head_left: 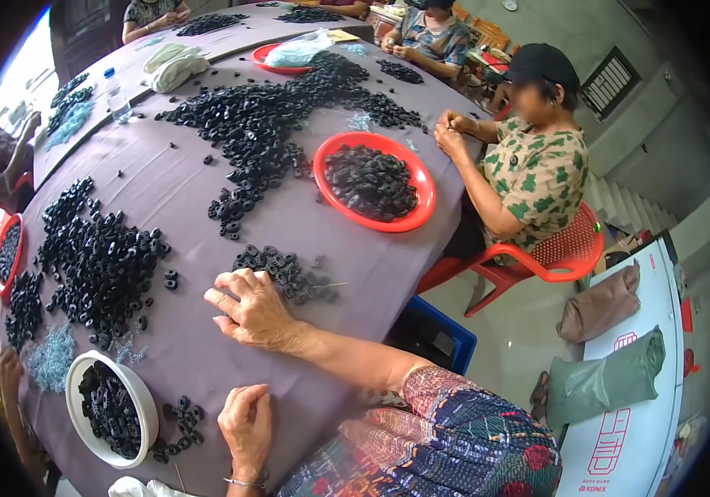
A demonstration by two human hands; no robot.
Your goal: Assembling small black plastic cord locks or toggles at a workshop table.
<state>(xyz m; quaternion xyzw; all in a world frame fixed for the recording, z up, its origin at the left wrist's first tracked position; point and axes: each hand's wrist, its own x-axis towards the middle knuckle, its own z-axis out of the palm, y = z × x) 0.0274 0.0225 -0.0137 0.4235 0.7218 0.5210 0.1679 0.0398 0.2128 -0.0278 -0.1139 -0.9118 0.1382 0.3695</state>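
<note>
My right hand [257, 313] hovers over the purple tablecloth with its fingers curled. Just beyond it lies a small pile of black plastic ring-like parts [276, 267], with a thin stick [334, 285] at its right. Nearer to me, my left hand [247, 424], a bracelet on its wrist, is closed with the thumb against the fingers. Anything inside either hand is hidden or too small to make out. Left of it are a few loose black parts [185, 422] and a white bowl [150, 406] filled with more of them.
Large heaps of black parts [106, 265] cover the table. Clear bluish pieces [51, 360] lie by the bowl. A red basin [425, 186] of black parts stands farther off. At the right a person [537, 157] sits on a red chair [566, 253]; others work around the table.
</note>
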